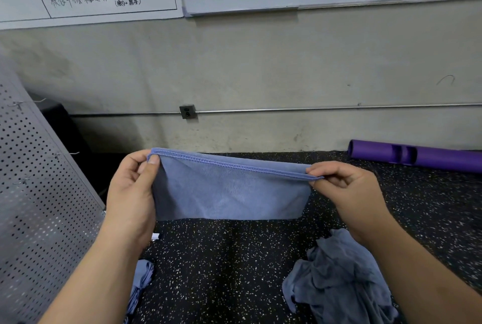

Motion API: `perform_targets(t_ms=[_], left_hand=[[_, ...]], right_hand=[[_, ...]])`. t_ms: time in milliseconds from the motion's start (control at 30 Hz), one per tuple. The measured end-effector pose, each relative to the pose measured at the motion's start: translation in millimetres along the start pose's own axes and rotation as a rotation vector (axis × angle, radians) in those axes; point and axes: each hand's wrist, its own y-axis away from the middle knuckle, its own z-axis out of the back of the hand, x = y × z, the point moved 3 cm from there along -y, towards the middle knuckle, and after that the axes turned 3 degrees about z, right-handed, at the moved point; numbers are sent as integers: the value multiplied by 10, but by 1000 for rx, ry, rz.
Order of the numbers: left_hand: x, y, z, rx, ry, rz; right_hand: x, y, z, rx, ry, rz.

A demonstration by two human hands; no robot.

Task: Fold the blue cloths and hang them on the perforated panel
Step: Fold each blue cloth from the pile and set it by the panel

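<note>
Blue cloth [229, 190] folded double, held up at centre over speckled floor [234, 258], left hand [130, 193] pinching its left top corner, right hand [349, 193] pinching the right one, perforated panel [39, 193] cut off at left, crumpled cloths [339, 279] near right, another cloth [142, 279] half hidden behind left forearm [99, 271].

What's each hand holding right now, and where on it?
Both hold one blue cloth by its stitched top edge: left hand pinches the left corner, right hand the right corner.
</note>
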Motion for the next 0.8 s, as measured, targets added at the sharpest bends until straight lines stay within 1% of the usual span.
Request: perform_targets(t_ms=[133,233,467,800], left_hand=[[-7,-9,7,-30,4,-9],[-10,-13,5,-51,6,-12],[-29,-14,18,-75,3,-35],[-85,23,11,-87,-13,-82]], right_hand=[[-33,5,-52,-34,-76,-45],[-45,6,-74,-65,-71,-49],[30,-5,-100,-83,-66,34],[62,-48,-70,-118,-228,-31]])
